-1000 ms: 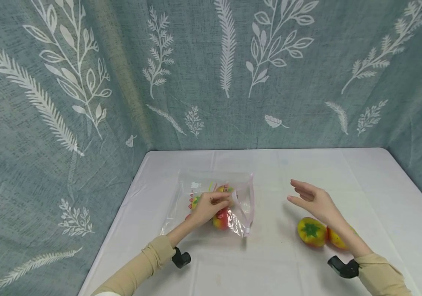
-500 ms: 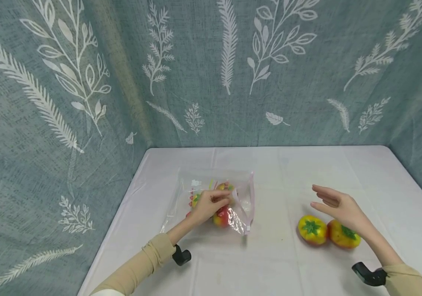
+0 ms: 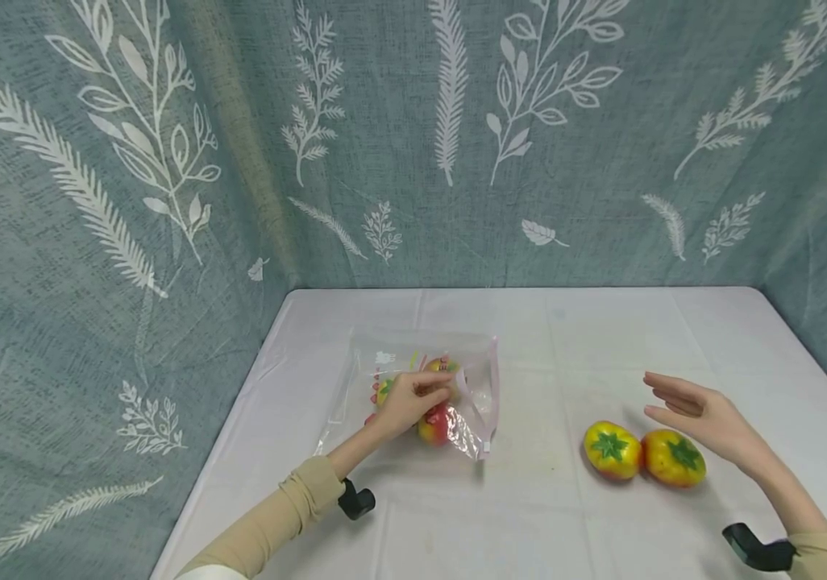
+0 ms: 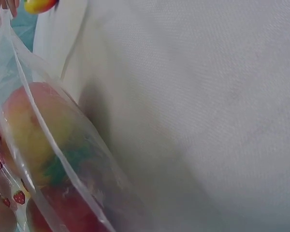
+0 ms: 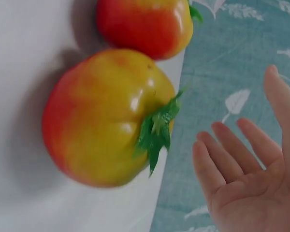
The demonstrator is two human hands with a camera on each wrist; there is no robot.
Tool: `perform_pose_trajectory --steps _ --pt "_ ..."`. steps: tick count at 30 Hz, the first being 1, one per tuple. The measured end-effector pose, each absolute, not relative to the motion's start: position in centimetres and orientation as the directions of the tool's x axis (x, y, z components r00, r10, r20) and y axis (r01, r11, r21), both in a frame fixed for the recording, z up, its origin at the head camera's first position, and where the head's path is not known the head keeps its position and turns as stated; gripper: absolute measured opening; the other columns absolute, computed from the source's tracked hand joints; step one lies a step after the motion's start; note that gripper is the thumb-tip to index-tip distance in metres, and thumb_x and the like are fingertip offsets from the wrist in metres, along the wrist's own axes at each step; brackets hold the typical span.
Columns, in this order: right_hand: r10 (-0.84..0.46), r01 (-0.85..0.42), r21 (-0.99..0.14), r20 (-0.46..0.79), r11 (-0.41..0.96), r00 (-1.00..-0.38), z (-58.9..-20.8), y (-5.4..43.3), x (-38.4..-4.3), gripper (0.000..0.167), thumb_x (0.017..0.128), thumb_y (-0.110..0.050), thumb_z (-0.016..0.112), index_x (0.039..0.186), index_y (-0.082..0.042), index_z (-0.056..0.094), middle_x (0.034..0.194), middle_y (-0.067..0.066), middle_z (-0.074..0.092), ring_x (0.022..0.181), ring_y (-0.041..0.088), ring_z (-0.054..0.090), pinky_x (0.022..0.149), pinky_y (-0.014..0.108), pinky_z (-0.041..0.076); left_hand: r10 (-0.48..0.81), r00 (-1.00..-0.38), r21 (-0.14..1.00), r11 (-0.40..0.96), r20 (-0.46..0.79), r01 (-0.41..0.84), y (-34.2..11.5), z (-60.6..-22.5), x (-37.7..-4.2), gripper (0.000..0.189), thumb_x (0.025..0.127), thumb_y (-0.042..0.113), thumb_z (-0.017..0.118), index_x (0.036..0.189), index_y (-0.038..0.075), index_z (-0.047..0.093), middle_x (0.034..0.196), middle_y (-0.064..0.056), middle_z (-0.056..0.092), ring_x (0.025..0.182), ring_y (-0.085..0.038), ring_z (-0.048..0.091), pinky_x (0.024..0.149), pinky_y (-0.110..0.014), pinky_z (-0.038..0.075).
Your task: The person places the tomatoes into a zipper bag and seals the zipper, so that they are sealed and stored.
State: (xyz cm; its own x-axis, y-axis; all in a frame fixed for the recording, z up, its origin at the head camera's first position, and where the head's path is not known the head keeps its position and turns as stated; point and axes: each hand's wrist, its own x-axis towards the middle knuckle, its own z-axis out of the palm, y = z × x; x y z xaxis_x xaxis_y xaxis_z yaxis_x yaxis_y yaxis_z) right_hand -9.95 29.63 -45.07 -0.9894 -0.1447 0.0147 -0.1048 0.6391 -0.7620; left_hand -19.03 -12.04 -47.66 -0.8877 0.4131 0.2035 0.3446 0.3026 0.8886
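Note:
My left hand pinches the opening edge of a clear zip bag, which lies on the table to the left of centre. Red-and-yellow tomatoes show through the plastic, partly covered by the hand. In the left wrist view a tomato with a green calyx sits inside the bag. Two more tomatoes, a left one and a right one, stand side by side on the right. Just beyond and right of them hovers my right hand, fingers extended, thumb apart, holding nothing.
A white cloth covers the table. Blue-green curtains with white leaf prints hang behind it and at both sides. A black wrist camera sits by the left cuff, and another camera by the right cuff.
My right hand has moved to the right and slightly towards me, uncovering the right-hand tomato. The left hand and the bag have stayed in place.

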Motion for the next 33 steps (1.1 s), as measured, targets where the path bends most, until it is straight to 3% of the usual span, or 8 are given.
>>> perform_pose_trajectory --steps 15,20,22,27,33 --pt "-0.187 -0.090 -0.732 -0.051 0.675 -0.981 -45.5 32.0 -9.3 0.060 0.093 -0.031 0.061 0.140 0.000 0.041 0.140 0.028 0.045 0.102 -0.030 0.032 0.082 0.003 0.041 0.409 -0.890 0.890 0.305 0.200 0.340 -12.1 -47.8 -19.0 0.025 0.085 0.006 0.068 0.109 -0.002 0.069 0.107 -0.020 0.070 0.077 0.004 0.057 0.067 -0.013 0.048" --pt "-0.225 -0.120 -0.739 -0.045 0.663 -0.973 -46.0 32.9 -9.0 0.058 0.093 -0.028 0.062 0.140 -0.001 0.042 0.135 -0.001 0.053 0.105 -0.027 0.037 0.083 0.006 0.043 0.403 -0.896 0.895 0.308 0.185 0.324 -12.1 -47.7 -19.0 0.025 0.085 0.006 0.068 0.109 -0.002 0.069 0.107 -0.020 0.070 0.076 0.003 0.057 0.067 -0.013 0.049" --pt "-0.232 -0.116 -0.743 -0.054 0.660 -0.971 -46.2 33.2 -8.9 0.057 0.093 -0.026 0.061 0.140 -0.001 0.043 0.135 -0.002 0.053 0.106 -0.026 0.038 0.084 0.006 0.044 0.403 -0.897 0.895 0.310 0.180 0.319 -12.1 -47.8 -19.0 0.026 0.085 0.006 0.068 0.110 -0.002 0.068 0.110 -0.020 0.069 0.077 0.003 0.058 0.068 -0.013 0.049" --pt "-0.237 -0.070 -0.742 -0.122 0.667 -0.964 -46.7 33.6 -8.8 0.058 0.094 -0.028 0.060 0.141 0.000 0.041 0.140 0.027 0.046 0.103 -0.028 0.036 0.082 0.010 0.046 0.404 -0.899 0.897 0.314 0.171 0.312 -11.9 -47.6 -18.9 0.026 0.086 0.002 0.066 0.111 -0.005 0.067 0.112 -0.022 0.067 0.077 0.002 0.057 0.068 -0.012 0.048" --pt "-0.259 -0.030 -0.774 -0.175 0.633 -0.950 -47.4 33.7 -8.6 0.059 0.094 -0.026 0.059 0.141 0.003 0.038 0.141 0.031 0.042 0.103 -0.027 0.036 0.081 0.011 0.047 0.421 -0.890 0.895 0.308 0.176 0.322 -11.8 -45.2 -17.7 0.026 0.085 -0.002 0.064 0.110 -0.010 0.065 0.111 -0.026 0.066 0.077 0.002 0.057 0.068 -0.011 0.047"
